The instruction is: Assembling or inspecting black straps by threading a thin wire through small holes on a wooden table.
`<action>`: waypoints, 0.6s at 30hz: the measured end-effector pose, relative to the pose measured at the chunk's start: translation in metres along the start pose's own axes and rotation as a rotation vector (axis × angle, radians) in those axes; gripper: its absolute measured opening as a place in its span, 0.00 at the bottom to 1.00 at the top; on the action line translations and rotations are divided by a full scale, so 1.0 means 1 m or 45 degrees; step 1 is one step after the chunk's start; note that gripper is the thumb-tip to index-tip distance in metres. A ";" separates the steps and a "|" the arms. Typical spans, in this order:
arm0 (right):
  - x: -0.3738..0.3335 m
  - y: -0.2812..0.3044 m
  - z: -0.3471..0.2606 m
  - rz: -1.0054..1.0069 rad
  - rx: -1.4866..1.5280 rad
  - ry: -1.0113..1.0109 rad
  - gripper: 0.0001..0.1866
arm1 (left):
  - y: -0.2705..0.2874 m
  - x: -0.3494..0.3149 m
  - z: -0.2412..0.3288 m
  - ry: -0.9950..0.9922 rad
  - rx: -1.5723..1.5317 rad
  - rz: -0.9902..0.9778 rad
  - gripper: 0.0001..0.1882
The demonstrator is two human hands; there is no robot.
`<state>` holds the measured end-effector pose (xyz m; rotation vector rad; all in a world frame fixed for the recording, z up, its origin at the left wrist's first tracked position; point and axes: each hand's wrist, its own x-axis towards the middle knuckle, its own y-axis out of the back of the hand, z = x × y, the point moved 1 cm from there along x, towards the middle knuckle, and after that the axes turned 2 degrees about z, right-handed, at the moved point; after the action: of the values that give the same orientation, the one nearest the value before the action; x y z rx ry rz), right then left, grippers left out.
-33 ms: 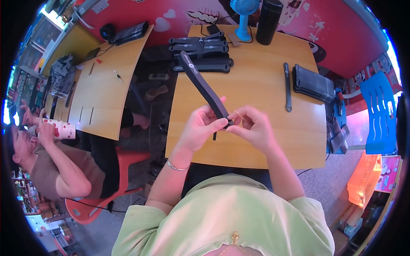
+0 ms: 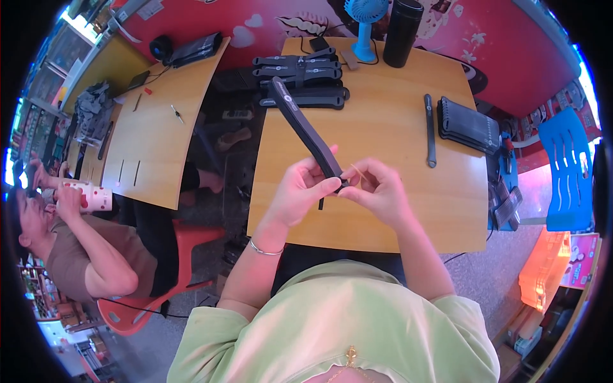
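A stack of long dark straps point(image 2: 299, 121) slants up and away over the table, its lower end between my hands. My left hand point(image 2: 295, 195) is closed around that lower end, thumb on top. Close beside it, my right hand point(image 2: 383, 195) pinches a thin yellow band point(image 2: 357, 170) at the end of the stack. A short black tail hangs below my left fingers. Beyond the held stack lie bundled dark straps point(image 2: 303, 97) at the table's far left. One single strap point(image 2: 430, 131) rests to the right, beside a pile of black straps point(image 2: 468, 124).
A blue fan point(image 2: 364, 32) and a black bottle point(image 2: 402, 32) stand at the back of the wooden table point(image 2: 377, 127). To the right are a blue chair point(image 2: 565, 172) and an orange crate point(image 2: 546, 268). Left, a person point(image 2: 96, 255) holding a cup sits by another table point(image 2: 163, 137).
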<state>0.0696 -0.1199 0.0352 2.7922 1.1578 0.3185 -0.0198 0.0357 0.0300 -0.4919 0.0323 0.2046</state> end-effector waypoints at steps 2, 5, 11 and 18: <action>0.001 -0.001 0.004 -0.038 0.256 -0.157 0.08 | -0.002 0.000 0.003 0.028 0.011 0.009 0.31; 0.002 -0.005 0.021 -0.042 0.738 -0.267 0.09 | -0.001 0.000 0.004 -0.002 0.080 -0.091 0.31; -0.007 -0.010 -0.001 0.246 -0.198 0.200 0.07 | -0.004 -0.002 0.001 0.054 -0.013 -0.052 0.29; 0.004 0.006 -0.011 0.261 -0.460 0.585 0.09 | -0.008 -0.011 0.001 0.167 -0.034 -0.179 0.26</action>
<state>0.0740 -0.1210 0.0475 2.5771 0.7693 1.1127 -0.0291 0.0273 0.0359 -0.5316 0.1230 0.0352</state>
